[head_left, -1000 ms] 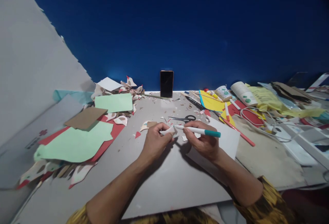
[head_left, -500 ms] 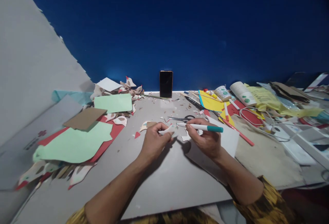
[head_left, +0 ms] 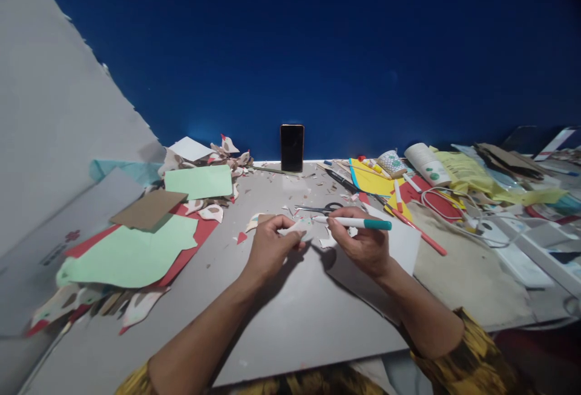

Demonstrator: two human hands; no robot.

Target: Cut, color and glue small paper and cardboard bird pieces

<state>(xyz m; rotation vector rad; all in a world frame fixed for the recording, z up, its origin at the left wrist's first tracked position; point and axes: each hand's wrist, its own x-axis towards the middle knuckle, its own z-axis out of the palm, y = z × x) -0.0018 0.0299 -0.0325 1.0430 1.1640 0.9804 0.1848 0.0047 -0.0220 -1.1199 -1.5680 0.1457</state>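
Observation:
Between thumb and fingers, my left hand [head_left: 272, 244] pinches a small white paper cutout [head_left: 300, 225] with greenish marks on it. My right hand [head_left: 361, 244] grips a white felt-tip pen [head_left: 356, 222] with a teal end, its tip pointing left, close to the cutout; I cannot tell whether it touches. Just beyond the hands lie scissors [head_left: 320, 208] with dark handles. A white scrap [head_left: 327, 242] rests by my right fingers, and a small red paper triangle [head_left: 241, 238] is left of my left hand.
A phone [head_left: 292, 148] stands upright against the blue wall. Green paper sheets [head_left: 136, 256], brown card [head_left: 152, 209] and several bird-like cutouts [head_left: 211, 213] are piled at left. At right are paper cups [head_left: 426, 164], a red pen [head_left: 420, 233], a white cable [head_left: 424, 201] and yellow paper [head_left: 372, 178].
The cutout in my left hand has tilted slightly, showing more of its marked face. Both hands keep their grips and have barely moved.

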